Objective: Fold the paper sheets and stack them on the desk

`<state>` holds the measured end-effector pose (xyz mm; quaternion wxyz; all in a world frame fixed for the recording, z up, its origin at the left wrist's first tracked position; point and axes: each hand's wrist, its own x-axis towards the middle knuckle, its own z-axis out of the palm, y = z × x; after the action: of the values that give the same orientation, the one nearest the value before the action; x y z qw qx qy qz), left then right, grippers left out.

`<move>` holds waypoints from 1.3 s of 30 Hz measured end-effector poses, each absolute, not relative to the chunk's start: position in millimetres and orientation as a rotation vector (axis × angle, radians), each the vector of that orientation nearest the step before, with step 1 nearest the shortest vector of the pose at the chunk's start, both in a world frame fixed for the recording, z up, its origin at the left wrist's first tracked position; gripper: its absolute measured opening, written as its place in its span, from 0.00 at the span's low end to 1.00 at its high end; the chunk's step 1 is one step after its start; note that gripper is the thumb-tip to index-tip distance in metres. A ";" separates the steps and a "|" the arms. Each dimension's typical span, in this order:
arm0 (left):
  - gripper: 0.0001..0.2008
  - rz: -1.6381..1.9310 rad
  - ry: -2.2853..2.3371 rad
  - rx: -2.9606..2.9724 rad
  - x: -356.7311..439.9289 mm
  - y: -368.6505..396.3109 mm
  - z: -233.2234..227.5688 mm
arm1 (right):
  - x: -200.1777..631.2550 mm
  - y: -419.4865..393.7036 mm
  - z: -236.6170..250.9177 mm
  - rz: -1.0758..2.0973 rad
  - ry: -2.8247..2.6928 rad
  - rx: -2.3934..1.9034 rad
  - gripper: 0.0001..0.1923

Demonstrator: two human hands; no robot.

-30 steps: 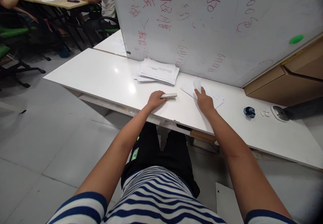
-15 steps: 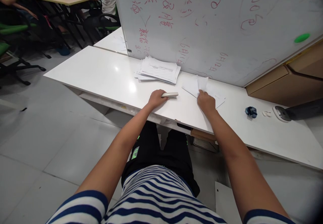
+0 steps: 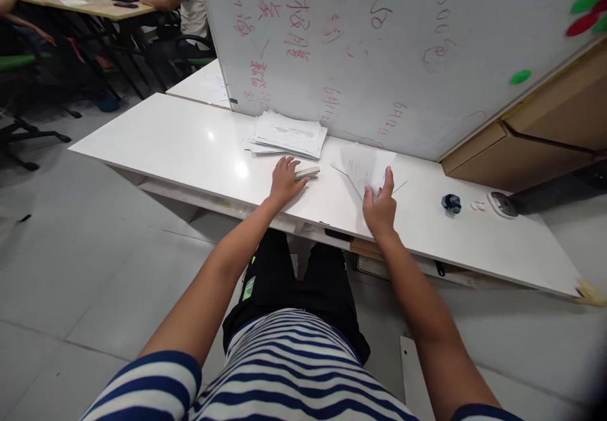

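Note:
A light-coloured stapler point(image 3: 307, 173) lies on the white desk, partly hidden by my left hand point(image 3: 284, 182). That hand is open, its fingers spread beside the stapler's near end. My right hand point(image 3: 380, 209) holds printed paper sheets point(image 3: 363, 165) between thumb and fingers. The sheets are bent up from the desk, and loose edges stick out on both sides of them. Behind my left hand sits a thick pile of printed papers point(image 3: 289, 133), unevenly stacked.
A whiteboard point(image 3: 332, 42) with red writing stands along the desk's back edge. Cardboard boxes point(image 3: 535, 130) are at the right. A dark blue crumpled-looking item point(image 3: 451, 203) and a grey-white oval device point(image 3: 502, 205) rest on the desk point(image 3: 156, 136). People sit at another table point(image 3: 104, 9).
My left hand has let go of the stapler and spread its fingers. My right hand has lifted the paper sheets and turned upward. The view has shifted slightly right.

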<state>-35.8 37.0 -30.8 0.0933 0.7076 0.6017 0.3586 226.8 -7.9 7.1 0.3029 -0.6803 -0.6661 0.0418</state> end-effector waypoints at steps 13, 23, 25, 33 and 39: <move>0.26 1.353 1.055 1.222 3.2 -15.8 40.2 | 221.1 -93.3 35.1 0.703 -1.355 -1.220 0.33; 0.15 1.462 0.974 1.193 2.8 -15.2 47.5 | 236.3 -92.9 35.5 0.853 -1.199 -1.267 0.21; 0.15 1.459 0.966 1.207 2.4 -14.6 47.3 | 236.4 -92.7 35.1 0.843 -1.201 -1.267 0.21; 0.15 1.438 0.977 1.269 -0.2 -17.7 49.3 | 236.7 -93.8 36.5 0.785 -1.232 -1.303 0.20; 0.19 1.294 0.886 1.178 4.9 -17.4 35.4 | 232.9 -89.6 32.9 0.753 -1.262 -1.291 0.19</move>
<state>4.9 -17.4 35.4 0.5564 0.4990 0.3754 0.5482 232.9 -89.6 32.9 0.5589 -0.5473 -0.5350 0.3192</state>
